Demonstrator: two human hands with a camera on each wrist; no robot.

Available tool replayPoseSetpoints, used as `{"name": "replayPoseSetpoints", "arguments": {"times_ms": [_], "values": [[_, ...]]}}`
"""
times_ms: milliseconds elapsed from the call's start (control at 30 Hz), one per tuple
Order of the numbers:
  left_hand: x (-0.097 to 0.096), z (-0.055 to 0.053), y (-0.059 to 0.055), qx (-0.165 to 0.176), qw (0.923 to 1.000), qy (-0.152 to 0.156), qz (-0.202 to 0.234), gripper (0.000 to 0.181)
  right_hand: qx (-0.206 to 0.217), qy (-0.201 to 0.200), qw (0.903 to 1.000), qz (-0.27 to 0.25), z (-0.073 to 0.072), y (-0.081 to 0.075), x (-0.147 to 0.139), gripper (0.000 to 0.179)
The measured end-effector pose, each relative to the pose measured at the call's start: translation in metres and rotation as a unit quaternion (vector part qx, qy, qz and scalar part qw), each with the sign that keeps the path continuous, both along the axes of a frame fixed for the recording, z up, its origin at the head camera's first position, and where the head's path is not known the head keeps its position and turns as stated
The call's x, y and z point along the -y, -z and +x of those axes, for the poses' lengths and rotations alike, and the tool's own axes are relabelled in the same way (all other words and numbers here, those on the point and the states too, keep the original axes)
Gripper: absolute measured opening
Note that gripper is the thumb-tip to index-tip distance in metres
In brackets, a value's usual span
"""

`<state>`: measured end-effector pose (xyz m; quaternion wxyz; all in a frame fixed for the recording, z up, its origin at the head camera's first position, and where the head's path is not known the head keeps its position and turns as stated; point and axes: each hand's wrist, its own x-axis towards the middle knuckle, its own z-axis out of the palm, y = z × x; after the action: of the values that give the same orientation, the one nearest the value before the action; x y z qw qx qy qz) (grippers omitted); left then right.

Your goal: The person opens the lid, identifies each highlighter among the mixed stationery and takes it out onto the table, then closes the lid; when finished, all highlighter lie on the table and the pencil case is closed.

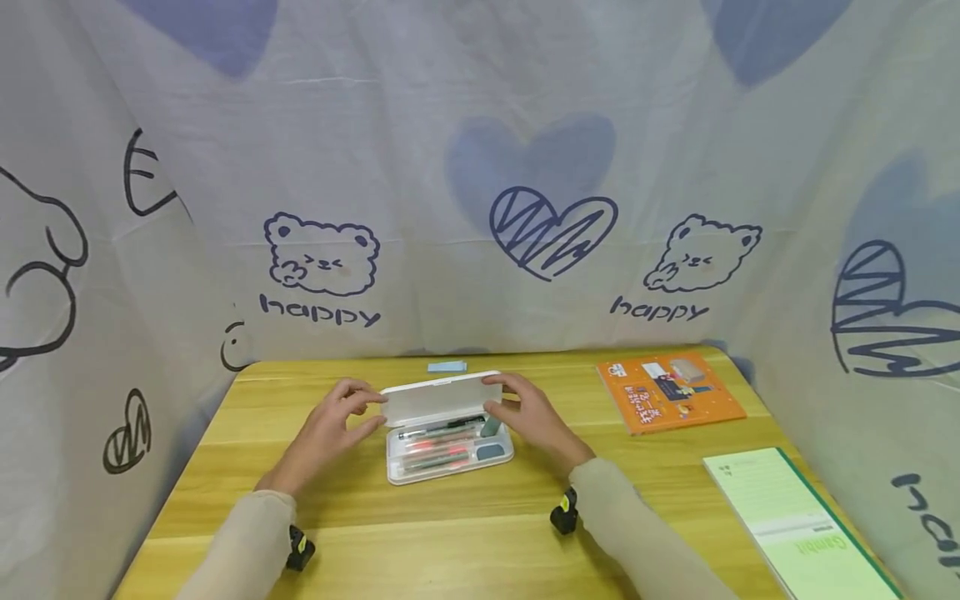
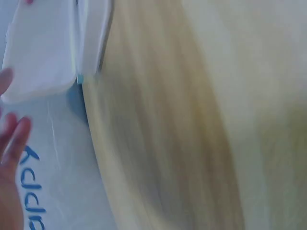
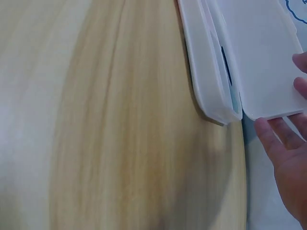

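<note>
While my left hand [image 1: 324, 429] has its fingers loosely extended, tips at the left edge of the raised white lid [image 1: 431, 402], here's the pencil case [image 1: 450, 473], open on the wood-grain table [image 1: 420, 550] between my hands! Pens [image 1: 438, 450] lie lengthwise inside; a pale blue strip [image 1: 447, 367] rests behind. Over on the lid's right end, my right hand [image 1: 538, 419] grips with thumb and fingers. Farther right: an orange booklet [image 1: 675, 390], then a green "Gambit" notepad [image 1: 795, 512] nearer me.
</note>
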<state>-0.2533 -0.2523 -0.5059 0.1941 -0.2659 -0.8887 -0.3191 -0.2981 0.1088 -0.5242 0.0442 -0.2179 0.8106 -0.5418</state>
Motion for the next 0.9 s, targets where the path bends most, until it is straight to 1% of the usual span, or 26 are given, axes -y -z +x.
{"name": "replayPoseSetpoints", "arguments": {"times_ms": [67, 100, 133, 167, 267, 333, 367, 400, 467, 533, 600, 667, 733, 767, 867, 900], "values": [[-0.005, 0.003, 0.001, -0.032, 0.9992, 0.007, -0.021, 0.034, 0.001, 0.001, 1.0000, 0.002, -0.001, 0.000, 0.001, 0.043], [-0.008, 0.004, 0.001, -0.040, 0.9984, 0.016, -0.036, 0.035, -0.001, 0.001, 1.0000, 0.002, -0.001, 0.000, 0.001, 0.044], [-0.011, 0.005, 0.002, -0.040, 0.9975, 0.027, -0.052, 0.037, -0.004, 0.001, 1.0000, 0.001, 0.000, 0.001, 0.001, 0.045], [-0.014, 0.006, 0.003, -0.029, 0.9964, 0.037, -0.071, 0.039, -0.006, 0.001, 1.0000, 0.001, 0.000, 0.002, 0.001, 0.047], [-0.019, 0.010, 0.008, 0.039, 0.9903, 0.048, -0.124, 0.048, -0.015, 0.008, 0.9998, 0.006, 0.005, 0.006, 0.000, 0.053], [-0.020, 0.013, 0.011, 0.086, 0.9853, 0.044, -0.141, 0.054, -0.026, 0.015, 0.9993, 0.021, 0.009, 0.007, 0.000, 0.056], [-0.020, 0.014, 0.013, 0.101, 0.9829, 0.041, -0.148, 0.057, -0.034, 0.020, 0.9988, 0.030, 0.012, 0.007, -0.001, 0.056], [-0.020, 0.015, 0.014, 0.110, 0.9812, 0.042, -0.153, 0.059, -0.045, 0.024, 0.9979, 0.038, 0.014, 0.007, -0.001, 0.056], [-0.020, 0.015, 0.016, 0.116, 0.9792, 0.047, -0.159, 0.063, -0.077, 0.032, 0.9950, 0.054, 0.018, 0.005, -0.002, 0.053], [-0.020, 0.015, 0.017, 0.116, 0.9778, 0.051, -0.167, 0.066, -0.122, 0.032, 0.9894, 0.073, 0.021, 0.005, -0.003, 0.050], [-0.019, 0.015, 0.018, 0.116, 0.9766, 0.054, -0.173, 0.068, -0.157, 0.022, 0.9823, 0.099, 0.022, 0.005, -0.004, 0.048], [-0.019, 0.014, 0.019, 0.123, 0.9750, 0.055, -0.177, 0.069, -0.174, 0.002, 0.9756, 0.134, 0.023, 0.005, -0.004, 0.050], [-0.018, 0.014, 0.020, 0.133, 0.9730, 0.057, -0.180, 0.069, -0.169, -0.025, 0.9706, 0.169, 0.024, 0.005, -0.004, 0.055], [-0.017, 0.013, 0.020, 0.140, 0.9715, 0.060, -0.182, 0.070, -0.157, -0.038, 0.9702, 0.180, 0.024, 0.004, -0.004, 0.056], [-0.015, 0.012, 0.021, 0.170, 0.9654, 0.068, -0.185, 0.072, -0.130, -0.069, 0.9690, 0.198, 0.024, 0.003, -0.001, 0.059], [-0.015, 0.012, 0.021, 0.178, 0.9639, 0.071, -0.185, 0.073, -0.127, -0.077, 0.9685, 0.200, 0.024, 0.003, 0.000, 0.059]]}}
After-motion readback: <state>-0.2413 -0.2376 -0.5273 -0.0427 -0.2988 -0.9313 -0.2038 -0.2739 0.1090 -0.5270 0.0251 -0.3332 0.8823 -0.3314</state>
